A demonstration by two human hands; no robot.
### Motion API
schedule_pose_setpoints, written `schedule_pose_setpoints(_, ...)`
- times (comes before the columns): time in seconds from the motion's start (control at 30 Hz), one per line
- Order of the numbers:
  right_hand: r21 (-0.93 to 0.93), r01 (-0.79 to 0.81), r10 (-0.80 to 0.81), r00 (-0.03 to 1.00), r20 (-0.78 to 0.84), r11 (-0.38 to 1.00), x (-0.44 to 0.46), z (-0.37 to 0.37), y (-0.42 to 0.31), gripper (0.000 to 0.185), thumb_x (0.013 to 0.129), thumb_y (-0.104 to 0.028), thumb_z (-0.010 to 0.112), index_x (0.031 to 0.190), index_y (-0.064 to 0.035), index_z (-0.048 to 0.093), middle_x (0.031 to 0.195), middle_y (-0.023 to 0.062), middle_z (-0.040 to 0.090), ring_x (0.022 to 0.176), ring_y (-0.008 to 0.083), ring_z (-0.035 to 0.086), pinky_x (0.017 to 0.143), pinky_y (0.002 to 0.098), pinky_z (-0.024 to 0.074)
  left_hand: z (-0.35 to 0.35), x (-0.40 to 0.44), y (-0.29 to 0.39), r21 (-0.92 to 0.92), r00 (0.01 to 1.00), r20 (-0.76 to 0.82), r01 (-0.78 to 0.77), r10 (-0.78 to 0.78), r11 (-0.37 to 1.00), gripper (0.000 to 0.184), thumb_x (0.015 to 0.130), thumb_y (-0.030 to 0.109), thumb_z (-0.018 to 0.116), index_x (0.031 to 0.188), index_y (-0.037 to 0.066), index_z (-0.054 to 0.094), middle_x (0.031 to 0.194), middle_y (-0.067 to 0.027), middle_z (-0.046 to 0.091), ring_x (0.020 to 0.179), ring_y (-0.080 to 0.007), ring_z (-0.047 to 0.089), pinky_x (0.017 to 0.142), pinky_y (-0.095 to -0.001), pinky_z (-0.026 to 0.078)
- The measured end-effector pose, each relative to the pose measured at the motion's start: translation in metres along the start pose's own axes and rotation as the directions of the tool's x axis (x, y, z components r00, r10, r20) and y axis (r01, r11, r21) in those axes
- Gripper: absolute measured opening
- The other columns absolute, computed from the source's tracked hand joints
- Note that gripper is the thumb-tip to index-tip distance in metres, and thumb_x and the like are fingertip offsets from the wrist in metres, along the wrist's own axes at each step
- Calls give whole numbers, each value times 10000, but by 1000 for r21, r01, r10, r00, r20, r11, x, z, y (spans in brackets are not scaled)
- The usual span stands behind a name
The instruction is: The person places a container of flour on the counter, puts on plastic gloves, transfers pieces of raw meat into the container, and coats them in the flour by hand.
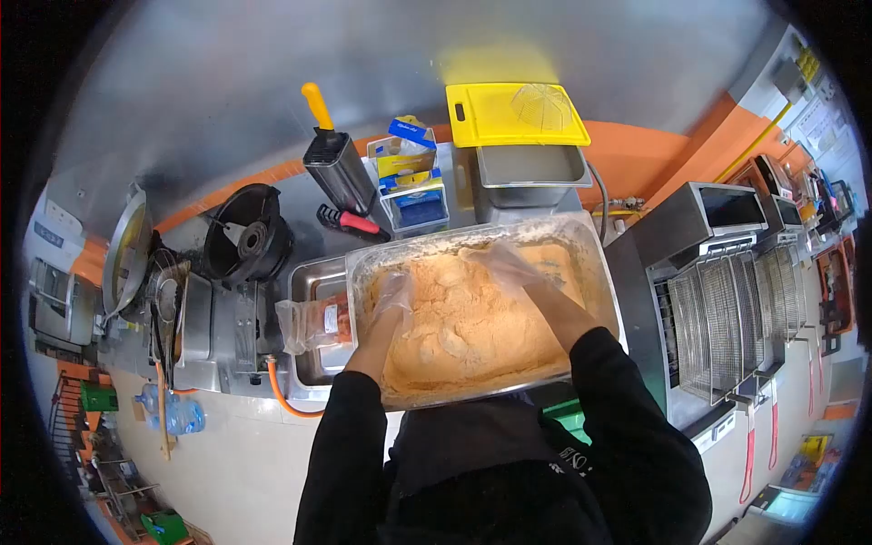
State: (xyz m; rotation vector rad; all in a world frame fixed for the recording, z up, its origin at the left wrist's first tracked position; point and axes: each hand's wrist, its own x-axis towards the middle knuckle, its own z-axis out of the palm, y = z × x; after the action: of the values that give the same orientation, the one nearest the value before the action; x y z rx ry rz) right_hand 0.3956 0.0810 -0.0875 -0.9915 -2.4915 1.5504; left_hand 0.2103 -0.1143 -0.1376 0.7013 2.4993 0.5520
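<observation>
A deep steel pan (599, 272) in front of me holds orange-tinted breading flour (481, 318). Several flour-coated lumps lie in it; their kind is hidden under the coating. My left hand (395, 292), in a clear plastic glove, rests on the flour near the pan's left wall, its fingers extended. Gloved the same way, my right hand (507, 266) reaches over the upper middle of the pan with fingers stretched toward the left, at the flour's surface. Nothing shows in either hand's grasp.
Left of the pan, a plastic bag of reddish food (318, 322) lies in a steel sink (313, 368). Behind stand a knife block (341, 173), boxes (413, 182) and a yellow cutting board (518, 113). Fryer baskets (718, 318) sit at the right.
</observation>
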Motion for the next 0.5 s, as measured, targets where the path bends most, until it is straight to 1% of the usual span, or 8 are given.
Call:
schedule_pose_setpoints(0.1,129,-142,142,990,14,981,11,-1,-13,467,816,-406,669,641,18,577,545,20,449,494,156,403,470,389,358,7,23,1,-23,996,-13,84,-85,996,440,971,396,363,973,73,662,906,-55,665,818,-214,624,706,-371,482)
schedule_pose_setpoints(0.17,-3,-165,165,986,3,986,20,-10,-30,390,848,-363,644,702,-7,584,568,-14,399,470,136,343,429,377,309,32,66,-24,87,999,45,22,-26,996,488,959,406,346,1068,35,644,1071,-134,640,977,-290,612,812,-405,468)
schedule_pose_setpoints(0.2,34,-185,184,983,25,982,22,-10,-33,394,852,-373,635,714,-7,590,587,-10,426,484,135,361,437,373,317,45,80,-37,139,997,81,-3,-8,990,521,954,411,338,1115,16,636,1153,-173,627,1056,-328,606,865,-422,461)
schedule_pose_setpoints(0.23,70,-209,205,977,53,975,22,-7,-34,400,856,-383,626,726,-6,596,606,-6,452,499,133,379,445,369,326,51,85,-44,128,960,279,-4,-32,992,526,956,418,333,1137,18,621,1155,-159,627,1052,-311,603,859,-410,460)
schedule_pose_setpoints(0.3,153,-223,209,972,102,963,28,4,-30,385,866,-390,609,796,-12,615,679,16,506,570,135,420,509,360,353,55,87,-41,87,777,627,-6,-50,996,538,960,431,323,1181,21,593,1157,-129,627,1045,-277,597,845,-386,457)
schedule_pose_setpoints(0.4,312,-203,160,975,158,928,47,36,-10,366,883,-382,583,969,-33,652,839,67,588,737,148,493,675,342,411,53,57,-16,-295,947,309,181,-85,938,500,950,454,363,1129,43,585,1056,-79,605,955,-230,566,769,-362,439)
schedule_pose_setpoints(0.47,202,135,-162,980,119,970,24,38,2,442,897,-438,542,1076,-45,636,948,110,610,841,185,534,771,337,418,35,35,3,-507,962,247,229,-115,831,416,917,477,451,953,90,600,820,-33,541,760,-182,505,653,-345,404)
schedule_pose_setpoints(0.5,142,176,-196,971,137,974,15,30,-1,484,901,-469,520,1110,-47,630,998,130,614,898,204,545,814,337,418,21,25,13,-594,961,250,250,-120,765,390,895,490,508,834,120,613,666,-8,498,634,-155,466,581,-337,382)
